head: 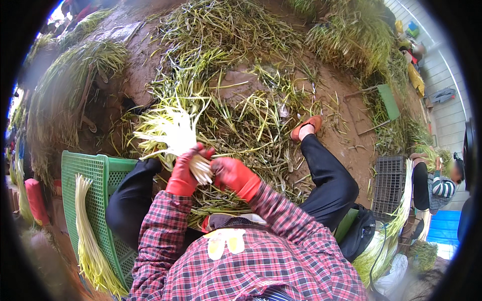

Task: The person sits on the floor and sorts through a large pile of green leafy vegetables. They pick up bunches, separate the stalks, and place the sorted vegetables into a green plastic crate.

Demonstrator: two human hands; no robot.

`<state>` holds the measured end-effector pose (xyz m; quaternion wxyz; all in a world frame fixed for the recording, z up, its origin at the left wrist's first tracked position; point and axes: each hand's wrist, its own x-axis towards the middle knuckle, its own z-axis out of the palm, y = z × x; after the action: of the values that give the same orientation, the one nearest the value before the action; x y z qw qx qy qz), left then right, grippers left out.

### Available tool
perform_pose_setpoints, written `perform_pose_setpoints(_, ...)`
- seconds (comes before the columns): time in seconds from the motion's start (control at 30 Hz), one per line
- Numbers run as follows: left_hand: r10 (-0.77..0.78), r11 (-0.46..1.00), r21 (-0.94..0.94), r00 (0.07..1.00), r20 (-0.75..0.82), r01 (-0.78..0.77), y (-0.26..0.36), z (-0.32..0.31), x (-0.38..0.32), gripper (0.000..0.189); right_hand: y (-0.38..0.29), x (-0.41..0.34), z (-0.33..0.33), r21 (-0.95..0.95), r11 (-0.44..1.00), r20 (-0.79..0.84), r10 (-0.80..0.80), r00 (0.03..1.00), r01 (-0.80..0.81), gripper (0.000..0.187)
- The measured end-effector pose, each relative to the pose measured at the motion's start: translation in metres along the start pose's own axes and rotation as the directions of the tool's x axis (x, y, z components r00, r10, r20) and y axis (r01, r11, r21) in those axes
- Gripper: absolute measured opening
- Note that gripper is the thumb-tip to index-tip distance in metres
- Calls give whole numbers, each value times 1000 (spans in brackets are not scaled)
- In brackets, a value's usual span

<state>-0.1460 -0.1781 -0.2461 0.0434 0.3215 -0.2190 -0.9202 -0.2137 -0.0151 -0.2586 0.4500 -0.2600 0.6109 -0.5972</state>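
My left hand (187, 169), in a red rubber glove, grips a bunch of pale leafy stalks (171, 129), probably garlic chives. Their white cut ends (201, 171) point toward me, and the yellow-green leaves fan out away from me. My right hand (233, 175), gloved in red too, is right beside those white ends with its fingers curled. Whether it pinches anything is hidden by the fingers. Under both hands, trimmed leaves (248, 150) cover the ground between my legs.
On my left, a bundle of pale stalks (88, 233) lies along a green plastic crate (84, 161). Heaped greens (75, 86) stand beyond it. A green-topped stool (388, 101) lies tipped over at right, past a dark crate (388, 184). Another person (444, 188) sits at far right.
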Motion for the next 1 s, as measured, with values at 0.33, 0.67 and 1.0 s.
perform_pose_setpoints(0.33, 487, 851, 184, 870, 74, -492, 57, 29, 9, 14, 185, 138, -139, -478, 502, -707, 267, 655, -721, 35)
perform_pose_setpoints(0.67, 333, 931, -205, 932, 143, -302, 37, -3, 25, 20, 104, 85, -136, 39, 898, -727, -276, 628, 439, 17)
perform_pose_setpoints(1.0, 156, 986, -67, 983, 97, -150, 22, -5, 2, 17, 33, -13, -54, 526, 832, -383, 45, 922, 178, 26)
